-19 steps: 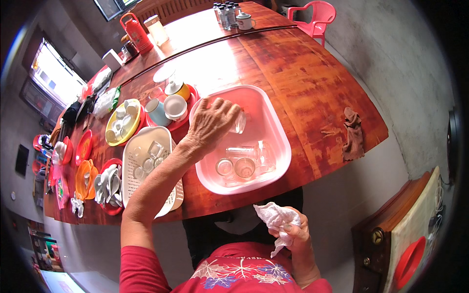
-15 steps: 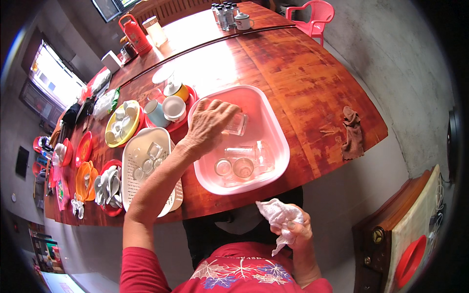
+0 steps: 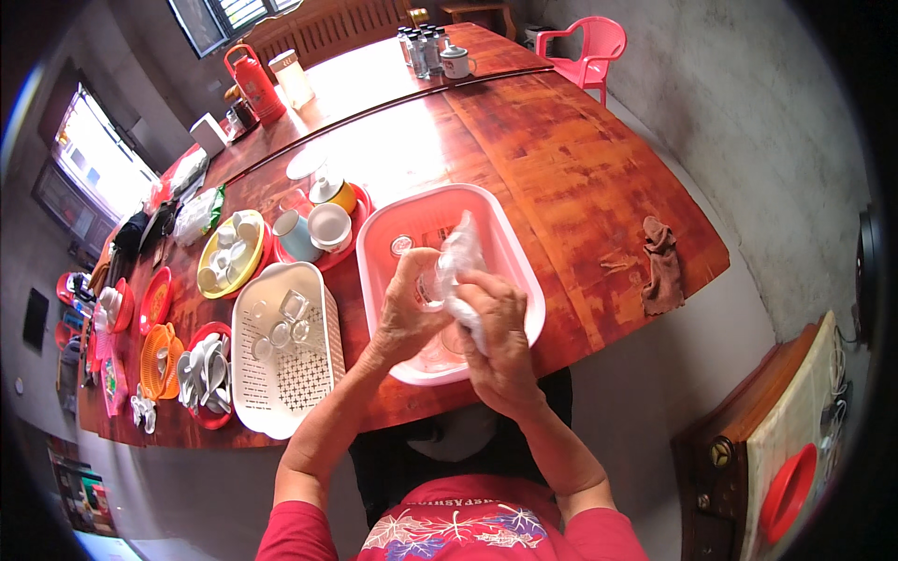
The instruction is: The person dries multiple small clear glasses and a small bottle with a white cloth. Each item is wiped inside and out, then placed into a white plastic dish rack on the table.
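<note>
gripping glass [image 3: 429, 288] (right hand [image 3: 500, 323]: white cloth [image 3: 460, 257])

Through my feed I see a red T-shirt [image 3: 440, 490] with 2 short sleeves [image 3: 297, 535], pale chest lettering [image 3: 468, 501], white-and-blue maple-leaf prints [image 3: 402, 533]; left hand [image 3: 410, 307] and right hand [image 3: 500, 335] bare.

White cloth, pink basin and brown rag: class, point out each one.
White cloth [image 3: 462, 251]: head view, upper part.
Pink basin [image 3: 506, 251]: head view, inner right wall.
Brown rag [image 3: 662, 269]: head view, middle.
</note>
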